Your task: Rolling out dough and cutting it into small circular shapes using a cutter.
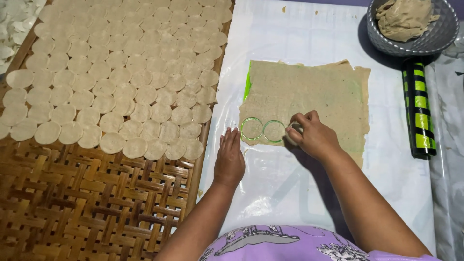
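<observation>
Pressing a round cutter (293, 129) into the rolled dough sheet (309, 96), right hand (311, 137) with fingers closed around it, at the sheet's near edge beside two cut circles (263, 129). Left hand (229, 159): flat, fingers extended, on the plastic-covered worktop (299, 38). Woven bamboo tray (96, 203): rows of dough discs (121, 72). Striped rolling pin (418, 108) and dough bowl (435, 36) at right.

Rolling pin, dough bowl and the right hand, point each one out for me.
rolling pin (418, 112), head view, middle of its striped barrel
dough bowl (437, 39), head view, grey wall on the right side
right hand (312, 135), head view, back of the hand, over the dough sheet (314, 87)
</observation>
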